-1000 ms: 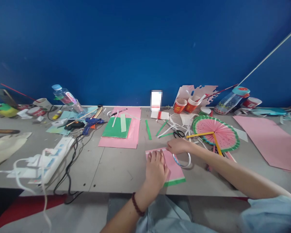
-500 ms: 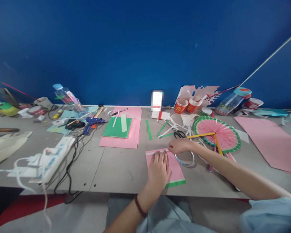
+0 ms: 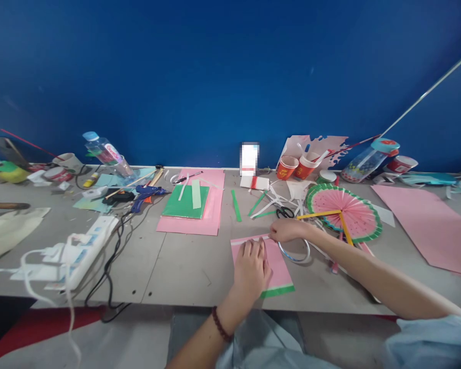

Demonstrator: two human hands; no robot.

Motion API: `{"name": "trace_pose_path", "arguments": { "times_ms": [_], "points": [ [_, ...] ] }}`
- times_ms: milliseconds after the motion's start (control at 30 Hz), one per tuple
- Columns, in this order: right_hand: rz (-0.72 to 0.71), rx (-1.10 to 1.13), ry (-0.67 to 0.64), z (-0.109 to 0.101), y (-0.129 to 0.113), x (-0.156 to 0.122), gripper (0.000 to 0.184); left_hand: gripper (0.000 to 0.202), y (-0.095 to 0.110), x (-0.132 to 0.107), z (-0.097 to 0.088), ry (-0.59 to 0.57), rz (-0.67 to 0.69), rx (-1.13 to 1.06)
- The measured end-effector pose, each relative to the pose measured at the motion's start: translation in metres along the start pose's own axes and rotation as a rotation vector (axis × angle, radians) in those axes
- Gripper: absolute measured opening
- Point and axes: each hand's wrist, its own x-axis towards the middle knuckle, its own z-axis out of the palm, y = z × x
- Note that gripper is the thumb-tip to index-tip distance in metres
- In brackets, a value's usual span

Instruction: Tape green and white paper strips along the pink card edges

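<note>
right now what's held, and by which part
The right hand seems to pinch the white tape strip at its right end; the left hand rests on pink paper.

left hand (image 3: 251,267): palm down, arched | right hand (image 3: 286,231): pinched | right arm (image 3: 363,269): outstretched

Soft light — faint shadows, warped edges

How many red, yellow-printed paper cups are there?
2. One red paper cup with yellow printing stands before the jagged pink paper sheet; the second red cup is immediately right. More could be hidden.
</note>
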Motion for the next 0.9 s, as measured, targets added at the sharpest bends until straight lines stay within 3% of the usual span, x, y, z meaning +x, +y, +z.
{"name": "trace_pose_path", "arguments": {
  "times_ms": [900],
  "points": [
    [-0.002,0.107,-0.020,0.009,0.015,0.011,0.028,0.057,-0.002,0.000,-0.002,-0.009,-0.035,-0.072]
  ]
}}
